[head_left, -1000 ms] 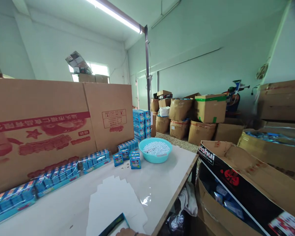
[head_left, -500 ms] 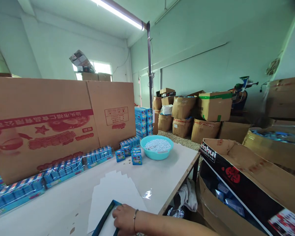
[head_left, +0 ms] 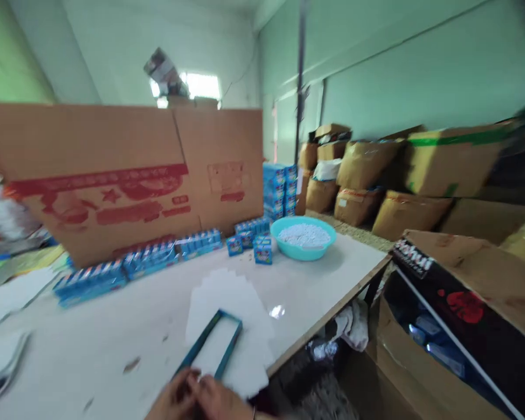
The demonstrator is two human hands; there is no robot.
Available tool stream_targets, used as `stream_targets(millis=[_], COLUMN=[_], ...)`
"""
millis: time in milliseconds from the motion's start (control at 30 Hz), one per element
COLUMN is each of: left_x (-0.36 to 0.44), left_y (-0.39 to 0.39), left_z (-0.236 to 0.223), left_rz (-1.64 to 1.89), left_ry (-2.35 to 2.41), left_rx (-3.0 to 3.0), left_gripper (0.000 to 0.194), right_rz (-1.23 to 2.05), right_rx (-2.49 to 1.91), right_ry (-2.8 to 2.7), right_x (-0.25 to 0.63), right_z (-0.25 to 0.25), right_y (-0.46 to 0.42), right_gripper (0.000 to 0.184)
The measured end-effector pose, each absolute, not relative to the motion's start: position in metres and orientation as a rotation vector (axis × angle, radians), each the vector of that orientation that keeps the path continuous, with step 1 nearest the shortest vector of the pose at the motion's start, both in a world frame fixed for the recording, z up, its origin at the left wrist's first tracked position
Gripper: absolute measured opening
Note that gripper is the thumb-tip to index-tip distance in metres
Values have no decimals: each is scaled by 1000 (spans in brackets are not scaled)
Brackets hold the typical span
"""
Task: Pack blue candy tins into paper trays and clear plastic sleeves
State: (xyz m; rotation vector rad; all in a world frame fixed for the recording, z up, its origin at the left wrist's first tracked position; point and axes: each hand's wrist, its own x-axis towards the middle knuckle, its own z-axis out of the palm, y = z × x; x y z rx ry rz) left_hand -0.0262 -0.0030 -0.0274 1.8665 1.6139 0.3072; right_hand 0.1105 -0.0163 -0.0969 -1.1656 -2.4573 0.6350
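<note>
At bottom centre, the left hand [head_left: 171, 399] and right hand [head_left: 221, 400] meet, fingers bunched, at the near end of a blue-rimmed tray [head_left: 230, 348] over white sheets [head_left: 254, 326] on the tabletop [head_left: 131, 344]; blur hides whether they grip it.

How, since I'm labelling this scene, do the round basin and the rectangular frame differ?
The basin is round; the frame is a long rectangle. The basin is light turquoise; the frame, darker blue-green. The basin holds small pale pieces; the frame shows white inside. Both are bluish.
</note>
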Motion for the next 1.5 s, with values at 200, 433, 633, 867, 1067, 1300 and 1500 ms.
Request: stream_targets(millis=[200,433,633,867,1067,1300,1500], left_x=[-68,-62,-41,-19,-12,-18,-20], left_y=[-16,-30,-16,-20,-26,-8,-10], left_z=[6,-23,-39,-43,-49,-36,-40], left_rz=[241,-224,-198,-347,-334,-217,-168], left_ry=[1605,892,608,539,564,613,623], left_rx=[2393,2887,2842,2842,2833,2854,2858], left_gripper=[35,53,23,46,59,24,27], right_rz=[595,486,497,484,451,389,215], right_rx=[-937,-640,-491,-507,-553,-658,-721], right_ry=[-2487,-2687,-2771,-2777,-2778,-2729,-2652], right_x=[169,205,224,230,229,224,226], right_z=[-88,-85,-84,-91,-92,-91,-104], right_y=[-31,-10,7,7,8,0,-18], right_gripper=[37,50,50,53,47,28,28])
